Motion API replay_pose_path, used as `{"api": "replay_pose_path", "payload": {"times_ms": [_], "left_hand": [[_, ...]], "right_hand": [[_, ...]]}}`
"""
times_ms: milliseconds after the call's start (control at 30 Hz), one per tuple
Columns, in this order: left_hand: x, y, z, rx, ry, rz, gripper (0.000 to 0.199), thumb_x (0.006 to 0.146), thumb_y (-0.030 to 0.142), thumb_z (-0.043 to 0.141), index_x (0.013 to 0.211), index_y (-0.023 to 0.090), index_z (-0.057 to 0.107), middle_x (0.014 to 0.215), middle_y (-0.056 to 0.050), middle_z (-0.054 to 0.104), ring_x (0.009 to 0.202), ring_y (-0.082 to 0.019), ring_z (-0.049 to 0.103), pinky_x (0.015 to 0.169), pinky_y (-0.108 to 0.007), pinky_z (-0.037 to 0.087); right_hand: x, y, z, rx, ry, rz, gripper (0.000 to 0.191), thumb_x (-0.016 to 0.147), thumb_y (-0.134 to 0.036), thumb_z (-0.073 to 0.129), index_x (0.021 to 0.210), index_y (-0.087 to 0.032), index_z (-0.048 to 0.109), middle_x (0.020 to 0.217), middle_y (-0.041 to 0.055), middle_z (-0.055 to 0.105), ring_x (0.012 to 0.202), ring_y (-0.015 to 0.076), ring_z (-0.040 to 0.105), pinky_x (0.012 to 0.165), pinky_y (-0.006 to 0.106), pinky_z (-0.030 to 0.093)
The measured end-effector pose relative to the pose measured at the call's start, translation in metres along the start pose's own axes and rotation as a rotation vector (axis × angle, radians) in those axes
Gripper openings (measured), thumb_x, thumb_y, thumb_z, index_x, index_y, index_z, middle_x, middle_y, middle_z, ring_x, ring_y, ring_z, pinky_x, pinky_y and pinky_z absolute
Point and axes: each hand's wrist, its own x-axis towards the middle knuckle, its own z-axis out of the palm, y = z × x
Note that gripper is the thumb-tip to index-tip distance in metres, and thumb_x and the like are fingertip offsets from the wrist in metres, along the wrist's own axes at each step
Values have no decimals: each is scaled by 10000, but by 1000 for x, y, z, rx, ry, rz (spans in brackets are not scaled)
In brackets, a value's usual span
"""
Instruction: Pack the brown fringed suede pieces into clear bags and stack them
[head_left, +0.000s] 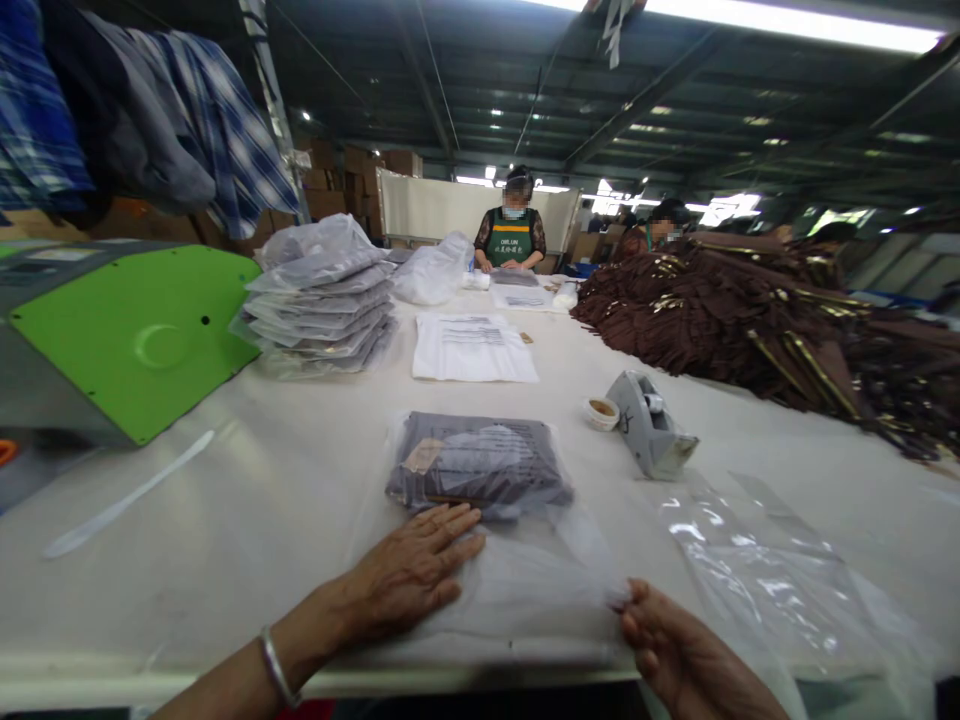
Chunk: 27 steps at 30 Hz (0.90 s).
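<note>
A clear plastic bag point(525, 585) lies on the white table with a folded dark garment point(480, 465) inside; a tan tag and printed lettering show at its top. My left hand point(412, 565) rests flat on the bag just below the garment, fingers stretched out. At the bag's lower right, my right hand point(656, 635) pinches the gathered edge of the plastic between thumb and fingers. Beyond the garment lies a stack of flat white printed bags point(476, 350). To the right sit a grey tape dispenser point(652, 425) and a tape roll point(601, 412).
Filled bags point(322, 300) are stacked at the left beside a green machine point(150, 340). A white strip point(131, 495) lies at the left. Clear plastic sheets point(780, 570) are at the right, below a brown garment heap point(720, 310). A person point(514, 235) works across the table.
</note>
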Motion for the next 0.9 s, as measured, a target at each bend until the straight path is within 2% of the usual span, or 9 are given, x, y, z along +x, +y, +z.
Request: {"api": "replay_pose_path", "payload": {"times_ms": [167, 300, 433, 567, 700, 900], "left_hand": [[2, 4, -8, -2, -60, -41, 645, 902, 222, 542, 1475, 328, 265, 1580, -37, 228, 1439, -246, 240, 1172, -446, 242], [3, 5, -10, 13, -72, -38, 634, 909, 233, 532, 1476, 325, 264, 1576, -47, 228, 1438, -244, 243, 1173, -455, 243], [3, 8, -15, 6, -95, -50, 626, 911, 241, 528, 1475, 327, 270, 1576, -49, 221, 1439, -243, 239, 1172, -463, 247], [4, 9, -18, -6, -95, -53, 609, 920, 249, 515, 1475, 323, 275, 1573, -47, 221, 1438, -246, 238, 1172, -464, 250], [3, 7, -14, -20, -79, -51, 598, 930, 264, 507, 1474, 336, 270, 1578, -29, 211, 1441, -241, 231, 1177, -454, 241], [4, 9, -17, -36, -87, -57, 605, 918, 246, 522, 1469, 334, 289, 1573, -30, 230, 1438, -244, 238, 1178, -451, 240]], "right_hand": [[-14, 4, 15, -99, 108, -57, 378, 670, -200, 839, 927, -190, 562, 802, 2, 748, 600, 90, 677, 455, 127, 497], [-20, 4, 22, -226, 106, -90, 372, 653, -233, 844, 920, -172, 593, 801, -2, 737, 561, 88, 653, 418, 133, 479], [-16, 5, 15, -237, 89, -52, 359, 655, -302, 842, 906, -165, 625, 860, 26, 746, 608, 117, 676, 454, 174, 516], [-10, 3, 5, -192, 68, 30, 269, 737, -323, 768, 891, -139, 646, 853, 69, 756, 591, 129, 679, 495, 207, 539], [-9, 1, 5, -278, 81, 63, 224, 756, -292, 747, 882, -126, 664, 812, 50, 749, 539, 94, 648, 458, 173, 508], [-3, 10, -7, -459, 110, 107, 286, 679, -381, 733, 795, -133, 651, 670, 24, 691, 455, 77, 598, 343, 134, 402]]}}
